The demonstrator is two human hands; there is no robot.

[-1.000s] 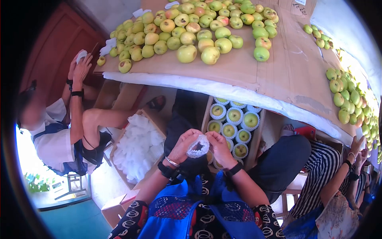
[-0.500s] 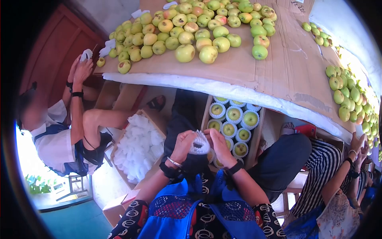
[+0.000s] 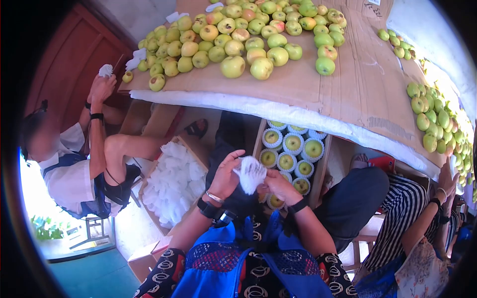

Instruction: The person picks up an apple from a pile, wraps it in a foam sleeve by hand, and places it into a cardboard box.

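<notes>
A white foam fruit net (image 3: 251, 175) is held up in front of my lap, hanging with its mesh partly folded. My right hand (image 3: 278, 185) pinches it at its right side. At the net's left edge, my left hand (image 3: 224, 178) has its fingers stretched apart; whether they touch the foam is hard to tell. Just beyond my hands, a box (image 3: 318, 186) holds several green apples (image 3: 286, 162) in white foam nets. To my left stands a carton (image 3: 195, 149) heaped with loose white foam nets (image 3: 174, 184).
Many loose green-yellow apples (image 3: 233, 47) lie on the cardboard-covered table (image 3: 348, 94) ahead, with more apples (image 3: 432, 116) at the right. On the left a seated person (image 3: 74, 149) holds a white foam net (image 3: 106, 70). Another person's striped trousers (image 3: 405, 203) are close on my right.
The foam net has turned from showing its open ring to hanging down. My left hand's fingers have spread away from it. The person on the left has shifted their net slightly.
</notes>
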